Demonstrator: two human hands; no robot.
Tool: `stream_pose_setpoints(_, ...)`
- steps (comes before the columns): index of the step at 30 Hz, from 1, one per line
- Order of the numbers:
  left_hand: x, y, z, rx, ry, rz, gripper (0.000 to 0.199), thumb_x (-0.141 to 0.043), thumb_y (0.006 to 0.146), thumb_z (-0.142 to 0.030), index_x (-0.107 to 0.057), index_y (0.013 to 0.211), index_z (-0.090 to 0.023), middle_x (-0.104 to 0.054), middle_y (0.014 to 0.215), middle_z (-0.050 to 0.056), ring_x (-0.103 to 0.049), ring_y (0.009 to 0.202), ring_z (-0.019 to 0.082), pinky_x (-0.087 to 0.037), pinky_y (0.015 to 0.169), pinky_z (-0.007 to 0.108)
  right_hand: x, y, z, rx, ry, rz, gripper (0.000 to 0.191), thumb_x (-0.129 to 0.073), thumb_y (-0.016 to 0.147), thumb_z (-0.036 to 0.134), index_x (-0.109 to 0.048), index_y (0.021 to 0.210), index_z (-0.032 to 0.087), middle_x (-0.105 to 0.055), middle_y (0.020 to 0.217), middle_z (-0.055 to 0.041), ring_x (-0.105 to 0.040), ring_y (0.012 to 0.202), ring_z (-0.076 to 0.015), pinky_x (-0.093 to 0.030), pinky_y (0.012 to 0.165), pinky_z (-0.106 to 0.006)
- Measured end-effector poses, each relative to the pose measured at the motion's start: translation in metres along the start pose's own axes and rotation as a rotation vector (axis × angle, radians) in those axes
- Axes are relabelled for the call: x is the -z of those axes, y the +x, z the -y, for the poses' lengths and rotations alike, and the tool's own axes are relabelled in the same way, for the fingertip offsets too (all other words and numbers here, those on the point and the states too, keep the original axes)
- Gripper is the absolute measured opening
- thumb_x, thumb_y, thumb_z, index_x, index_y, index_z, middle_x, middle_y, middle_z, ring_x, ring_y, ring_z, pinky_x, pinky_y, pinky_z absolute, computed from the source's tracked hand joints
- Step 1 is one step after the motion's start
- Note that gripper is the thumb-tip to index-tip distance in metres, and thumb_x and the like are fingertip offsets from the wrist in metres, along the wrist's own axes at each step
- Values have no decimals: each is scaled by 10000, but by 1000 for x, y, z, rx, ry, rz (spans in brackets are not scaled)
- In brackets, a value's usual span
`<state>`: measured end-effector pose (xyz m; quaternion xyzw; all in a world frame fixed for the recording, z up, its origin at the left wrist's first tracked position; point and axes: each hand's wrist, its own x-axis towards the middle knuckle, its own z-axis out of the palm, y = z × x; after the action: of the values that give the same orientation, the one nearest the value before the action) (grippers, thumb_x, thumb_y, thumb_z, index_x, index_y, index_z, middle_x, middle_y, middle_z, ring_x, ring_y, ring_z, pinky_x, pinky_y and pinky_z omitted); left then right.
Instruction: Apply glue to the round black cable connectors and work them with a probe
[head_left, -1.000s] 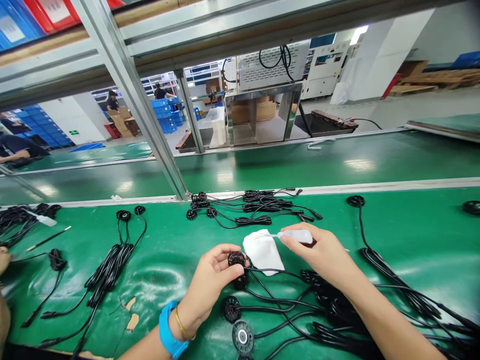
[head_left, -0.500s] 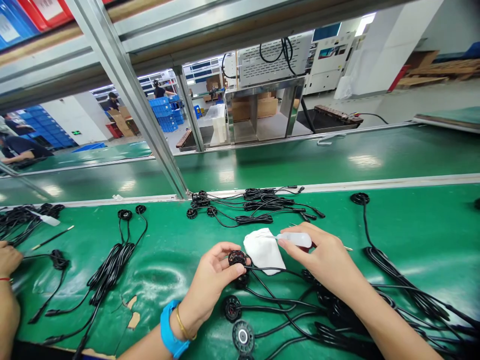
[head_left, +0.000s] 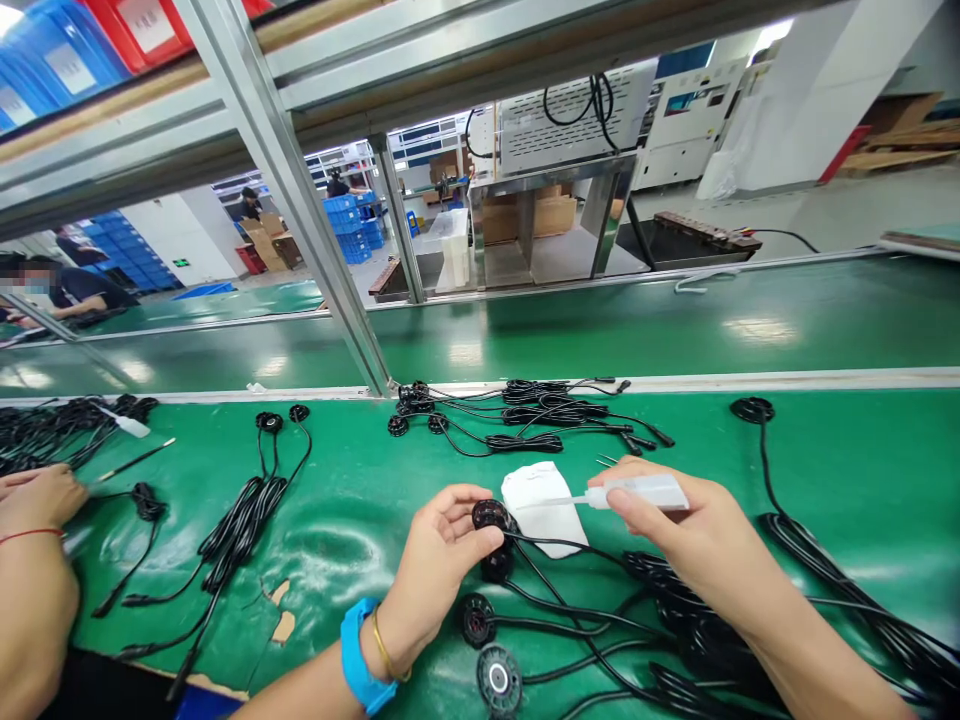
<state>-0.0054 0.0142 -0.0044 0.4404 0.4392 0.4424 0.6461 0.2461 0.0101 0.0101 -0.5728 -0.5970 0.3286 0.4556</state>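
The left hand [head_left: 439, 570] grips a round black disc [head_left: 491, 515] at 6 o'clock on the green worktop [head_left: 847, 470]. The right hand [head_left: 675, 525] pinches a slim white plastic dropper [head_left: 637, 492] above a white cloth [head_left: 544, 510]. The disc appears light and rigid; hold it by its rim, clear of the limp black cable [head_left: 570, 610].
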Motion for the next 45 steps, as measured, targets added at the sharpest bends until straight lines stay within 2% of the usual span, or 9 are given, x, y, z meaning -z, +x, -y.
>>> stream_pose_setpoints(2, 0, 0, 1, 0, -13, -5, 346, -822, 732, -197, -645, 1028, -167, -728, 973, 54, -667, 894, 157, -500, 824, 255, -1, -3, 4, 58, -15, 32, 291, -662, 839, 509, -742, 802, 231, -693, 845, -31, -624, 709, -182, -494, 589, -255)
stream_pose_setpoints(6, -1, -1, 1, 5, -23, -18, 361, -825, 730, -196, -643, 1041, -167, -730, 967, 55, -667, 888, 157, -501, 820, 256, -2, -7, 9, 161, -37, 60, 211, -656, 862, 440, -732, 818, 248, -654, 769, -2, -579, 633, -149, -454, 543, -244)
stream_pose_setpoints(10, -1, -2, 0, 8, -23, -7, 354, -822, 736, -194, -640, 1038, -167, -727, 960, 48, -663, 876, 145, -500, 802, 241, -4, -7, 11, 250, -62, 84, 136, -654, 880, 370, -717, 832, 260, -644, 756, 18, -583, 639, -138, -445, 559, -243)
stream_pose_setpoints(22, 1, -1, 2, 8, -7, 13, 345, -808, 754, -193, -629, 1047, -173, -718, 986, 45, -663, 908, 147, -506, 822, 245, -9, -10, 21, 442, -112, 76, 38, -659, 878, 254, -693, 875, 269, -647, 784, 32, -582, 637, -113, -452, 557, -221)
stream_pose_setpoints(29, 1, -2, 0, 22, 8, 8, 342, -810, 756, -216, -633, 1046, -176, -717, 984, 42, -659, 890, 138, -500, 806, 232, -5, -12, 24, 438, -124, 36, 19, -667, 872, 253, -685, 871, 258, -648, 793, 24, -583, 642, -117, -452, 554, -229)
stream_pose_setpoints(39, 0, 0, -1, 41, 18, -7, 370, -839, 718, -257, -650, 1025, -175, -716, 966, 52, -664, 871, 162, -502, 790, 253, -9, -13, 24, 431, -127, 67, 26, -671, 866, 262, -697, 869, 264, -648, 788, 22, -593, 651, -125, -464, 577, -236)
stream_pose_setpoints(42, 0, 0, -2, 38, 19, -12, 374, -843, 709, -260, -657, 1022, -175, -721, 969, 59, -666, 876, 172, -501, 791, 260, -2, -10, 22, 376, -125, 27, 89, -662, 870, 325, -709, 834, 259, -665, 789, 9, -610, 663, -140, -480, 582, -242)
stream_pose_setpoints(45, 0, -1, -4, 40, 23, -14, 358, -836, 717, -242, -656, 1017, -170, -717, 958, 55, -665, 880, 167, -496, 791, 254, 10, -4, 14, 233, -135, -6, 191, -670, 854, 438, -727, 845, 255, -703, 853, -8, -644, 706, -163, -506, 590, -243)
